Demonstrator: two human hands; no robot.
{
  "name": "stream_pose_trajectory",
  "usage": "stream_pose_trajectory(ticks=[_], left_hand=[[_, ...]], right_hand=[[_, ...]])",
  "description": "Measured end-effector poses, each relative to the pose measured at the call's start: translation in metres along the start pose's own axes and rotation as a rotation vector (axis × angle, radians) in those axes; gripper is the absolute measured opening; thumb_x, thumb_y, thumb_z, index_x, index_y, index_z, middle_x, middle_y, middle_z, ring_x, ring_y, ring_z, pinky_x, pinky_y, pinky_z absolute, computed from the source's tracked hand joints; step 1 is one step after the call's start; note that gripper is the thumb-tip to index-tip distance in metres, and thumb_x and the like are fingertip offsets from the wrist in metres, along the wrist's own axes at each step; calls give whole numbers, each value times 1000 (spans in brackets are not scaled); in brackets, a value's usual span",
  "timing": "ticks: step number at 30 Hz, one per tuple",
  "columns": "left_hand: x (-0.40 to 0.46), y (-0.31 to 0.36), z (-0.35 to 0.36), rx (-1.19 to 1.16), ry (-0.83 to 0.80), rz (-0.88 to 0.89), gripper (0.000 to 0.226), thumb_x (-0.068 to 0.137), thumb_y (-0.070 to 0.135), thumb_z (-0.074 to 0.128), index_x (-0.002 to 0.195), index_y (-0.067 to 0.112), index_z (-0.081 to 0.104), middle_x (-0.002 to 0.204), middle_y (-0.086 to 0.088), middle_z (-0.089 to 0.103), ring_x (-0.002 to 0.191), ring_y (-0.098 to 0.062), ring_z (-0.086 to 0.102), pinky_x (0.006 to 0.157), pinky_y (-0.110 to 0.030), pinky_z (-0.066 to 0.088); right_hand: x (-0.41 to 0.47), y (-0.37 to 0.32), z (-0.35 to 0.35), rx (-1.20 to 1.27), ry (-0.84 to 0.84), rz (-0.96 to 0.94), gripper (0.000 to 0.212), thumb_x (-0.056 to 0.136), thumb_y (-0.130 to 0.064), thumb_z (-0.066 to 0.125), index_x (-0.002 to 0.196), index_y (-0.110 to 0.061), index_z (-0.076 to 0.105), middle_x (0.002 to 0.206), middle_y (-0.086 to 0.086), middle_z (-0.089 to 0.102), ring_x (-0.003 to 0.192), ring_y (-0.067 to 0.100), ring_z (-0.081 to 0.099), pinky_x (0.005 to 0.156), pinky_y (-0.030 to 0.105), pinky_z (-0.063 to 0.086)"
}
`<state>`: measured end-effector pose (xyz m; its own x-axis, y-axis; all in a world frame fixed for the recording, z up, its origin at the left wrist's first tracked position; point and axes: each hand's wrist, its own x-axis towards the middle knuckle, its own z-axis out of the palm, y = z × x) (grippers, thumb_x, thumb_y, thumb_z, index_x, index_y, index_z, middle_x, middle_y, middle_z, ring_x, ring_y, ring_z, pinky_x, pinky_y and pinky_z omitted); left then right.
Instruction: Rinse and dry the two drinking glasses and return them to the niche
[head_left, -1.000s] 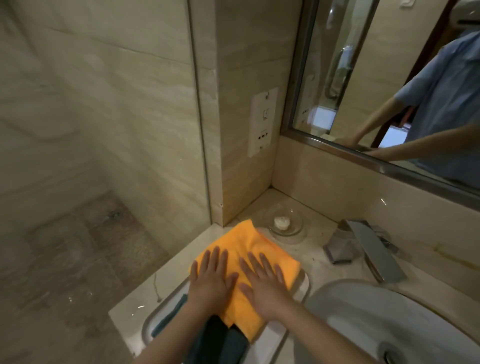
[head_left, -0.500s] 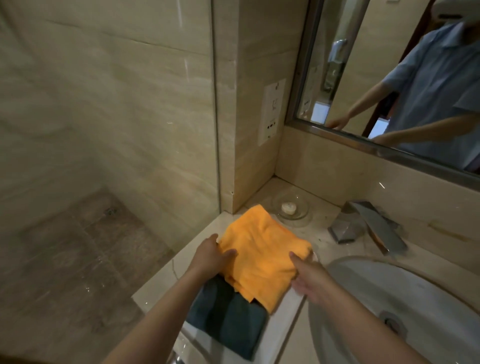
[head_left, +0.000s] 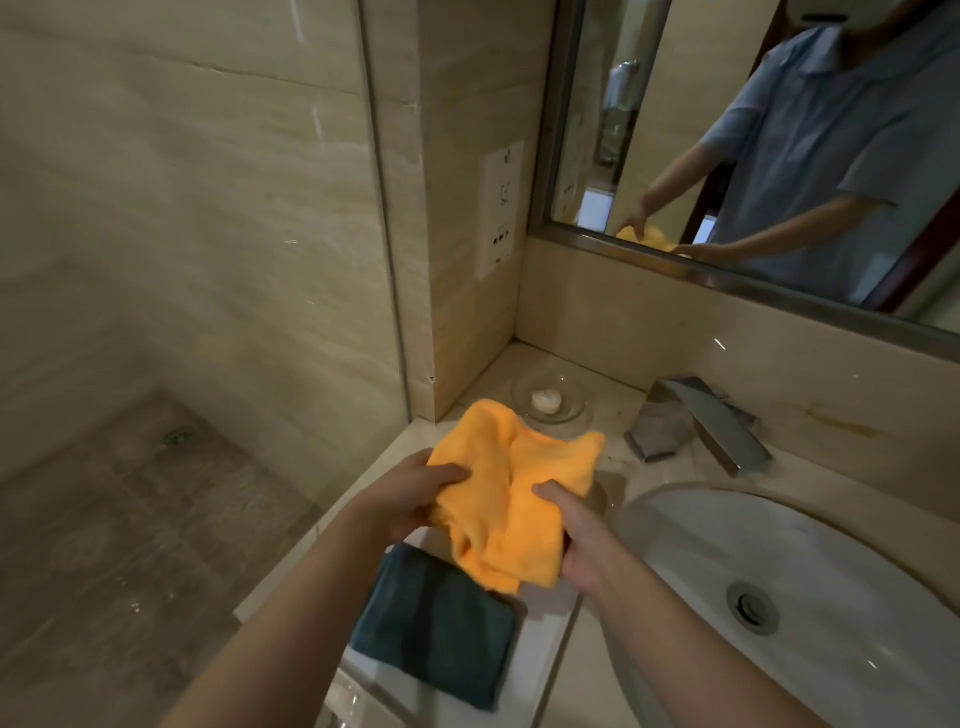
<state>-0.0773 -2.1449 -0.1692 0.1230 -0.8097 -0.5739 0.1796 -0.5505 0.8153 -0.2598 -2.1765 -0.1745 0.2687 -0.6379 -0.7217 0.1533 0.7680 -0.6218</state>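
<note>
Now both hands, left hand and right hand, grip the orange cloth (bunched) above the counter edge, beside the basin.

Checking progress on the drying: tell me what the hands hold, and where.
Both hold the orange cloth: left hand grips its left edge, right hand its right side.
</note>
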Motion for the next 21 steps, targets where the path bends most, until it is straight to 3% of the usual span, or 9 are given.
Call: stream_pose_trajectory(ticks=[2, 4, 7, 9, 11, 13, 16, 19, 21], left_hand=[[1, -7, -1, -211, -81, 43, 36, 89, 16, 57, 123, 17, 46, 115, -8, 57, 103, -26, 57, 84, -41, 52], [5, -19, -1, -173, -12, 38, 43, 86, 16, 61, 127, 15, 44, 116, -8, 57, 100, -25, 57, 80, -40, 54], [8, -33, 1, 229, 234, -3, 70, 81, 22, 69, 138, 11, 32, 133, -12, 46, 110, -28, 51, 85, -37, 48], [6, -34, 5, 513, 380, 44, 76, 83, 27, 66, 143, 12, 23, 144, -14, 33, 126, -32, 40, 94, -38, 43], [-1, -25, 13, 767, 562, 222, 72, 87, 30, 59, 145, 12, 18, 148, -15, 26, 134, -31, 30, 106, -40, 33], [-6, -19, 22, 931, 674, 488, 63, 93, 34, 47, 145, 9, 20, 150, -14, 26, 137, -28, 26, 111, -35, 24], [-6, -28, 36, 1167, 498, 551, 65, 95, 49, 22, 147, 12, 13, 156, -10, 14, 144, -24, 11, 116, -35, 11], [1, -60, 38, 1375, 221, 295, 60, 97, 49, 17, 148, 21, 2, 159, 0, -4, 145, -18, -6, 117, -42, 3], [5, -66, 35, 1332, 174, 265, 60, 97, 49, 20, 148, 22, 3, 158, 2, -4, 145, -17, -7, 117, -42, 3]], right_hand=[[-1, -10, -9, 36, 24, -7, 44, 85, -21, 63, 126, -18, 47, 117, 16, 56, 100, 31, 52, 80, 48, 45], [1, -11, -18, -56, 58, -67, 46, 86, -17, 62, 129, -16, 45, 126, 16, 54, 102, 29, 51, 81, 44, 44], [8, 0, -26, -283, 134, -203, 62, 83, -8, 67, 137, -10, 37, 135, 15, 50, 108, 27, 53, 90, 40, 44], [7, 5, -28, -532, 266, -337, 80, 79, -13, 72, 143, -11, 25, 143, 14, 38, 123, 31, 45, 99, 40, 42], [3, 3, -26, -869, 427, -564, 84, 84, -23, 67, 147, -13, 13, 152, 10, 20, 137, 28, 28, 107, 38, 33], [-1, 4, -19, -1115, 463, -791, 72, 92, -31, 53, 149, -18, 10, 157, 5, 9, 144, 23, 13, 115, 38, 22], [9, 17, -8, -1418, 245, -794, 57, 98, -43, 31, 149, -28, 9, 159, -5, 2, 146, 19, -2, 118, 40, 8], [23, 39, -8, -1777, 84, -590, 76, 82, -66, -4, 149, -32, 4, 159, -10, -6, 146, 15, -12, 116, 42, -6], [28, 38, -6, -1819, 58, -525, 68, 89, -62, 2, 150, -31, 1, 159, -9, -9, 145, 17, -14, 115, 44, -8]])
